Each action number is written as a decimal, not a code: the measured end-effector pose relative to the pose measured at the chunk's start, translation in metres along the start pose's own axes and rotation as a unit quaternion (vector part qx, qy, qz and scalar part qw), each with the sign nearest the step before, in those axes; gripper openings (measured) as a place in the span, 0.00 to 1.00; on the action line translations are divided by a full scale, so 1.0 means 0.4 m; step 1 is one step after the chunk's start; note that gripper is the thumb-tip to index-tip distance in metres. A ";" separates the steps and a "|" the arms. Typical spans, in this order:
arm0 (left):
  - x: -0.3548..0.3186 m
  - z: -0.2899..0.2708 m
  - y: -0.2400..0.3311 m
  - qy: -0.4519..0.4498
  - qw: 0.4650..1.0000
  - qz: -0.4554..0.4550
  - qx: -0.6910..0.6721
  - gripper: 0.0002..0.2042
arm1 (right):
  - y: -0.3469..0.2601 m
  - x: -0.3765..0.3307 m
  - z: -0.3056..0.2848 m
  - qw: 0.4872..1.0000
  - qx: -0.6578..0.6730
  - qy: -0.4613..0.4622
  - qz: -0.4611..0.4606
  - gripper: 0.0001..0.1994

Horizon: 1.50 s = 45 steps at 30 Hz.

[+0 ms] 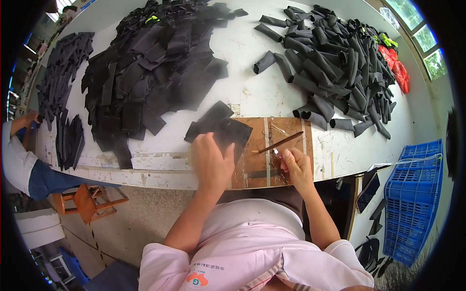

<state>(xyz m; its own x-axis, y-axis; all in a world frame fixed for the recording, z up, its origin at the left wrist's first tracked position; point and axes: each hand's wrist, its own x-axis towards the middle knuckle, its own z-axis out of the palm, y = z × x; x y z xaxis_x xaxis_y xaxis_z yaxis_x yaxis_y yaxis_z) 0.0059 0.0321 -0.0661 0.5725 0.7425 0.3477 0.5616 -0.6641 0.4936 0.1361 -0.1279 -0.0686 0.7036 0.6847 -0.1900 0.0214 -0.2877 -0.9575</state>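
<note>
At one o'clock from thumb-spread left hand (pixel 212 162): black pieces (pixel 235 130), hold unclear; right hand (pixel 298 168) curled, contents unclear, brown stick (pixel 286 140) at eleven.

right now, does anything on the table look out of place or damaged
A bright yellow-green bit stands out atop the large pile of flat black pieces, against dark material. Near the picture's centre, the brown board looks scuffed and worn.

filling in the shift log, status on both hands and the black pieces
Left hand at black pieces, grip unclear. Right hand pinching a small shiny item. Possibly in the way: dark stick over brown board, near right hand.
</note>
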 end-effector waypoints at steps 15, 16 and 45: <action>0.028 -0.062 -0.130 -0.038 0.861 -0.253 -0.439 0.07 | 0.047 -0.025 0.045 0.950 -0.224 0.061 -0.209 0.08; 0.031 -0.101 -0.114 -0.092 0.837 -0.272 -0.466 0.05 | 0.034 -0.033 0.041 0.964 -0.200 0.043 -0.171 0.10; -0.107 -0.060 0.089 -0.203 0.436 -0.405 -0.778 0.13 | -0.130 -0.100 0.086 0.985 0.118 0.005 -0.123 0.06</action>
<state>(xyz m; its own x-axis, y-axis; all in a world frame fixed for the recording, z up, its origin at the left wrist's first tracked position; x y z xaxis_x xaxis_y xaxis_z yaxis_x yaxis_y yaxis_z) -0.0130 -0.0214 -0.0444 0.7982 0.3928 -0.4567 -0.2261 0.8981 0.3772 0.0827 -0.1173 -0.0187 0.7046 0.7075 0.0542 0.0270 0.0496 -0.9984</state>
